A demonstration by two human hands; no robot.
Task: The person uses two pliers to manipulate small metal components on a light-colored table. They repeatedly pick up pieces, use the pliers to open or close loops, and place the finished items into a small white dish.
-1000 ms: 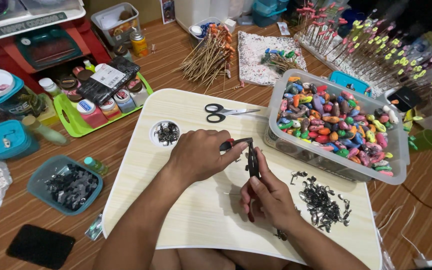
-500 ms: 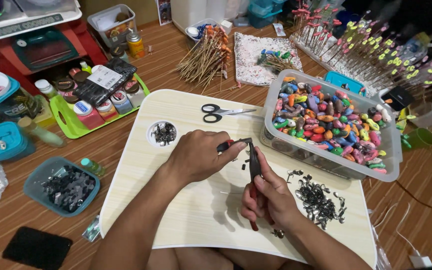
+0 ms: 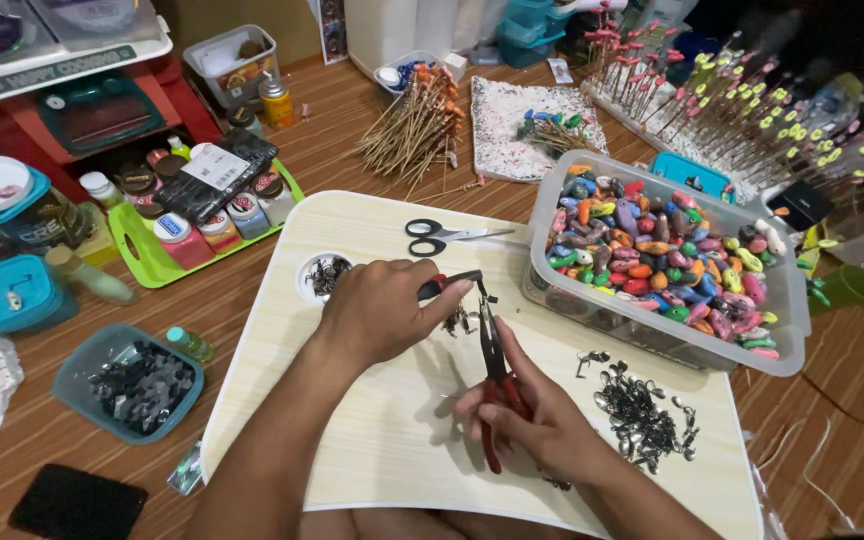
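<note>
Wood floor (image 3: 352,150) carries a pale lap board (image 3: 392,470). On board: scissors (image 3: 442,236) at 12 o'clock, clear bin (image 3: 652,345) of coloured bits at 2, metal clasps (image 3: 642,415) at 4, cup hole (image 3: 325,276) w/ clasps at 10. On floor: green tray (image 3: 142,262) at 10, teal tub (image 3: 132,385) at 8, sticks (image 3: 412,125) at 12.

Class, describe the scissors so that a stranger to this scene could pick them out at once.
Find the pale wooden lap board in the middle. Near its far edge, left of the clear tub of coloured pieces, lie the scissors: the only black-handled tool lying untouched.
</note>
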